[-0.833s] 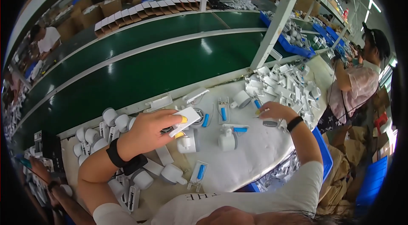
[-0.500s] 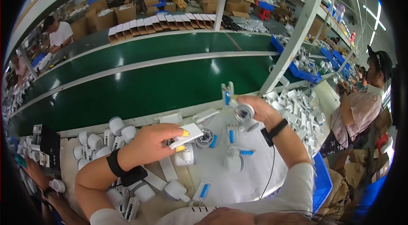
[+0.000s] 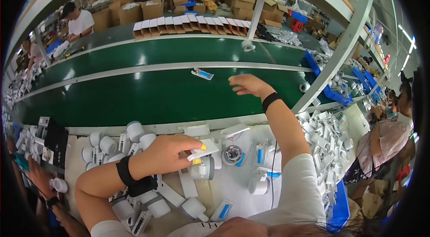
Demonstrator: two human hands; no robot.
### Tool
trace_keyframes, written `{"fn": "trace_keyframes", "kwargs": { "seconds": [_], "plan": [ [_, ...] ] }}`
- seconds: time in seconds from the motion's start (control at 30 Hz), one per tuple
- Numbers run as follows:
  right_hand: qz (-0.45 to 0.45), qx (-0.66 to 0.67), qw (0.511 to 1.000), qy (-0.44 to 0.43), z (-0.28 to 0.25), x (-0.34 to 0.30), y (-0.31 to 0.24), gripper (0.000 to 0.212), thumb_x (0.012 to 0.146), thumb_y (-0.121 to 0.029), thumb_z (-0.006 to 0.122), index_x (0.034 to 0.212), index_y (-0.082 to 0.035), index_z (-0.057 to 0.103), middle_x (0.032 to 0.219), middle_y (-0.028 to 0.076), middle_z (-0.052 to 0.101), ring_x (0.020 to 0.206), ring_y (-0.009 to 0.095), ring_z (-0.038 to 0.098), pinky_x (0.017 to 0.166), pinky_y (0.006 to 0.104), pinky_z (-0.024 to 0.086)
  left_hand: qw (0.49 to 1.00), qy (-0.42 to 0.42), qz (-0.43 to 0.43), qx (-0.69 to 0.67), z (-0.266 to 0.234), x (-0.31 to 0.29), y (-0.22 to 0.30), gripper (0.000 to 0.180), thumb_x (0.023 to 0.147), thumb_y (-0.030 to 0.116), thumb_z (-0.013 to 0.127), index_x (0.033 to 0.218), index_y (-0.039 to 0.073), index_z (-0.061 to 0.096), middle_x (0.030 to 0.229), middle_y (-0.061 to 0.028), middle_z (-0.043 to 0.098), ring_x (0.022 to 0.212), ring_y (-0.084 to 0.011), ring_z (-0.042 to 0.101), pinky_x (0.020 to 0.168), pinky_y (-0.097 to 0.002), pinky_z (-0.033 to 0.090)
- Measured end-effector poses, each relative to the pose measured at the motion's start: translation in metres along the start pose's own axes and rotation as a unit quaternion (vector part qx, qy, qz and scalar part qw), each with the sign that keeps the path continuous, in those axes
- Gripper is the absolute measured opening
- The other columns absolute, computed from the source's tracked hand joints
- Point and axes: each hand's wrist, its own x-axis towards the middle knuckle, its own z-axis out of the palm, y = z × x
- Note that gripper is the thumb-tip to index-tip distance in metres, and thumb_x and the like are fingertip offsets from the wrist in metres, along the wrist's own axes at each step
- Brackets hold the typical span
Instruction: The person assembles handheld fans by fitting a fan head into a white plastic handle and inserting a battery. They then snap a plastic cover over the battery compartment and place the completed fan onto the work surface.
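Note:
My left hand grips a flat white plastic cover between thumb and fingers above the bench. Below it is a white round housing with a grey rim. My right hand reaches out over the green conveyor belt, fingers spread and holding nothing. On the belt, just left of that hand, is a white holder with a blue battery. A round unit with a dark open face rests on the bench near my left hand, with another blue-battery holder beside it.
White cylindrical housings cluster at the left of the bench. Small white parts are heaped at the right, near a slanted metal post. Blue trays hold parts beyond. Co-workers sit at the right and far left.
My right hand has moved from above the bench out over the belt and let go of the parts it held. A battery holder is now on the belt. My left hand keeps its cover.

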Motion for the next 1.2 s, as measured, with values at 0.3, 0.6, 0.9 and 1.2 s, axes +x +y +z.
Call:
{"fn": "trace_keyframes", "kwargs": {
  "seconds": [0.3, 0.6, 0.9, 1.2],
  "plan": [
    [-0.091, -0.049, 0.966, -0.236, 0.099, -0.074, -0.005, 0.063, 0.082, -0.044, 0.057, 0.126, -0.003, 0.041, 0.117, 0.009, 0.052, 0.107, 0.020, 0.051, 0.086, 0.0310, 0.044, 0.994, 0.038, -0.027, 0.104, -0.008, -0.008, -0.001, 0.029, 0.067, 0.014, 0.067, 0.095, 0.010, 0.061, 0.082, -0.0067, 0.055, 0.067, -0.0213, 0.056, 0.055, -0.0299, 0.045],
    [-0.080, 0.144, 0.960, -0.228, 0.148, -0.205, 0.008, 0.108, 0.069, -0.034, 0.074, 0.140, -0.003, -0.001, 0.137, 0.015, 0.025, 0.128, 0.023, 0.024, 0.106, 0.0361, 0.018, 0.984, 0.169, 0.046, -0.027, 0.018, 0.022, 0.019, 0.022, 0.066, 0.007, 0.066, 0.086, 0.002, 0.059, 0.079, -0.0078, 0.056, 0.069, -0.0176, 0.056, 0.059, -0.0272, 0.044],
    [-0.030, 0.160, 0.961, -0.224, 0.118, -0.232, 0.006, 0.080, 0.072, -0.016, 0.072, 0.134, -0.003, 0.024, 0.130, 0.010, 0.036, 0.118, 0.020, 0.039, 0.098, 0.0340, 0.033, 0.895, -0.261, -0.049, -0.358, -0.002, 0.054, 0.013, 0.043, 0.074, 0.003, 0.064, 0.115, 0.005, 0.050, 0.114, -0.0056, 0.053, 0.107, -0.0119, 0.048, 0.085, -0.0261, 0.040],
    [-0.157, 0.378, 0.912, 0.016, 0.053, -0.260, 0.074, 0.077, 0.067, -0.019, 0.073, 0.129, 0.000, 0.032, 0.121, 0.013, 0.047, 0.103, 0.025, 0.054, 0.082, 0.0390, 0.048, 0.855, -0.010, -0.084, 0.512, 0.019, 0.173, -0.204, 0.032, 0.080, 0.008, 0.046, 0.110, 0.012, 0.054, 0.116, -0.0125, 0.049, 0.081, -0.0297, 0.062, 0.061, -0.0401, 0.051]
  ]
}}
